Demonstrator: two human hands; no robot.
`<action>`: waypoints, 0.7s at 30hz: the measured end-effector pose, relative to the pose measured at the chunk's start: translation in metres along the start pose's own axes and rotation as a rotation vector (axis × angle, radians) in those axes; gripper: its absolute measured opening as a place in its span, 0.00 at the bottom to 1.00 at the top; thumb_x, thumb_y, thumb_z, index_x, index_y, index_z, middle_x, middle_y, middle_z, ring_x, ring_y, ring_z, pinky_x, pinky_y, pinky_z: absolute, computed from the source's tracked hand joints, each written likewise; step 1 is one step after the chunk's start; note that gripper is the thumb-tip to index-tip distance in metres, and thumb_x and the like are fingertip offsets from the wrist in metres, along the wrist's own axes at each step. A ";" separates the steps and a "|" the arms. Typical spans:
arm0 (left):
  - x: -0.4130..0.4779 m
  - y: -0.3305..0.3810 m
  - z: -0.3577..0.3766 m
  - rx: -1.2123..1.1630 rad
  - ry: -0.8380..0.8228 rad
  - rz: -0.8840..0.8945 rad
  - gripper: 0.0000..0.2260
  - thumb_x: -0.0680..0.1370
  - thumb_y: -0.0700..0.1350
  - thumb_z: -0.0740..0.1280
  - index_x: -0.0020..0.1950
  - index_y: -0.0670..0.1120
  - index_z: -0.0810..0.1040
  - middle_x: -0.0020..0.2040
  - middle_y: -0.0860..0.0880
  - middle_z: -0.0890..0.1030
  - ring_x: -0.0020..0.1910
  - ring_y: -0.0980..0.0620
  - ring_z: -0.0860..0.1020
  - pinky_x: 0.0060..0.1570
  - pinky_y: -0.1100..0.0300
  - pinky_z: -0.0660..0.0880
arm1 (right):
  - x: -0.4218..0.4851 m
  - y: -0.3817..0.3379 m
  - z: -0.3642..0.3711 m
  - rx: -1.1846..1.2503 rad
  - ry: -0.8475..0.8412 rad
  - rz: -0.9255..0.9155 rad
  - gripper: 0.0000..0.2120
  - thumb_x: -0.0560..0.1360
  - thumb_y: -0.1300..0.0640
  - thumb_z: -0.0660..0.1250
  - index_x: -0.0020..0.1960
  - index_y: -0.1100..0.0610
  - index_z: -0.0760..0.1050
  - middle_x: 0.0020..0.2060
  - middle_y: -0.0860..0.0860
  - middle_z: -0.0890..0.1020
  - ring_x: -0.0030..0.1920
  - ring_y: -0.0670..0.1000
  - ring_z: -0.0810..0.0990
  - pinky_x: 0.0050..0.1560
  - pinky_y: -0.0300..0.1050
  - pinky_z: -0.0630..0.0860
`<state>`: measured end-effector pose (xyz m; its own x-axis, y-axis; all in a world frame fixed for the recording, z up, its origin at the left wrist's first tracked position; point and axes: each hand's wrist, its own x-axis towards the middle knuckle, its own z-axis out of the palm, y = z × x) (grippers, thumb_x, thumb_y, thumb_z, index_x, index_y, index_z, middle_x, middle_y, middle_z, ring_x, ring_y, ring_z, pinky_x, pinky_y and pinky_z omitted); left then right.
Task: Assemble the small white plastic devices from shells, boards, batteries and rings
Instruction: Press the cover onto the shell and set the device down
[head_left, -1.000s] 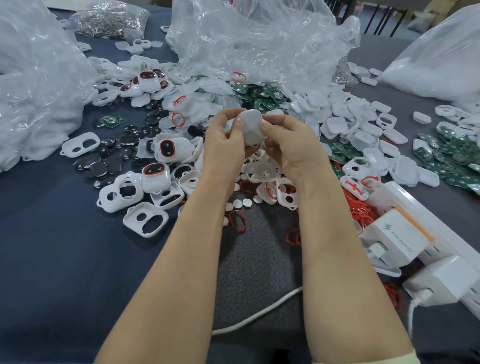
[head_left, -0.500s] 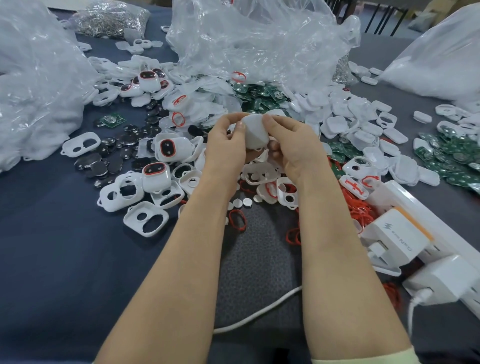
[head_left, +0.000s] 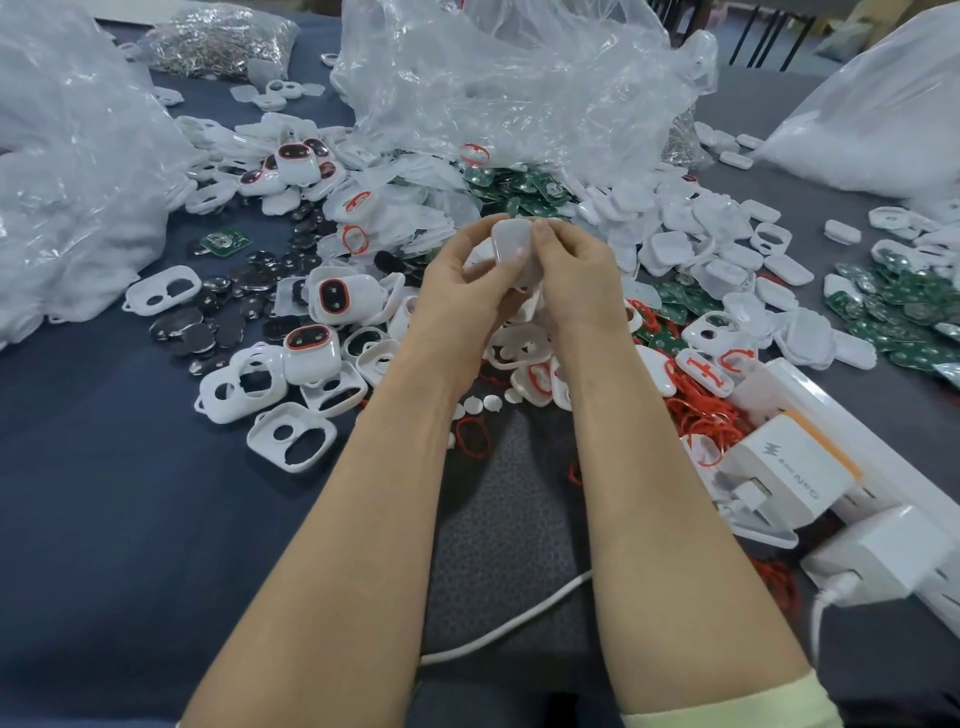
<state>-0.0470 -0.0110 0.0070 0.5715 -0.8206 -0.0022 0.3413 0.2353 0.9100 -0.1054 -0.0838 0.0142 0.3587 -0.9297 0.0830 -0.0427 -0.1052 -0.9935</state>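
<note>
— Where is the white device (head_left: 510, 245) lying?
— You're holding it up over the loose shells (head_left: 691, 228), with its long axis pointing away from you. Your left hand (head_left: 457, 291) and right hand (head_left: 576, 283) are both curling round it, pinching its sides, equally near. I'm expecting a squeeze from both sides.

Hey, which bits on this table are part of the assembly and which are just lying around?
Job: white shell in left hand and right hand, coin batteries, green boards, red rings.
Lying about: charger, power strip, white cable.

Soft even light, wide-angle edge distortion
</note>
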 end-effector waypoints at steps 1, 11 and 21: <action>0.001 -0.001 0.001 0.024 0.003 -0.003 0.12 0.79 0.34 0.65 0.54 0.52 0.76 0.42 0.45 0.82 0.44 0.47 0.78 0.49 0.57 0.77 | -0.001 0.000 -0.002 0.025 -0.003 0.012 0.10 0.81 0.57 0.61 0.44 0.52 0.79 0.44 0.53 0.81 0.49 0.57 0.80 0.51 0.56 0.78; 0.006 -0.001 -0.008 -0.042 0.071 0.039 0.15 0.78 0.32 0.64 0.60 0.48 0.75 0.36 0.51 0.83 0.39 0.52 0.80 0.48 0.57 0.76 | -0.002 0.001 -0.013 -0.003 -0.281 0.058 0.12 0.81 0.61 0.60 0.60 0.64 0.76 0.51 0.63 0.82 0.47 0.55 0.81 0.55 0.50 0.80; 0.006 -0.005 -0.007 0.134 0.013 0.119 0.17 0.79 0.32 0.63 0.61 0.51 0.74 0.44 0.46 0.83 0.45 0.47 0.78 0.48 0.53 0.76 | -0.004 0.001 -0.006 0.118 -0.226 0.057 0.12 0.80 0.55 0.63 0.60 0.59 0.77 0.51 0.58 0.82 0.51 0.56 0.81 0.54 0.53 0.78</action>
<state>-0.0404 -0.0131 0.0001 0.6117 -0.7841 0.1048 0.1685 0.2586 0.9512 -0.1124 -0.0821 0.0129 0.5585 -0.8293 0.0207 0.0358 -0.0009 -0.9994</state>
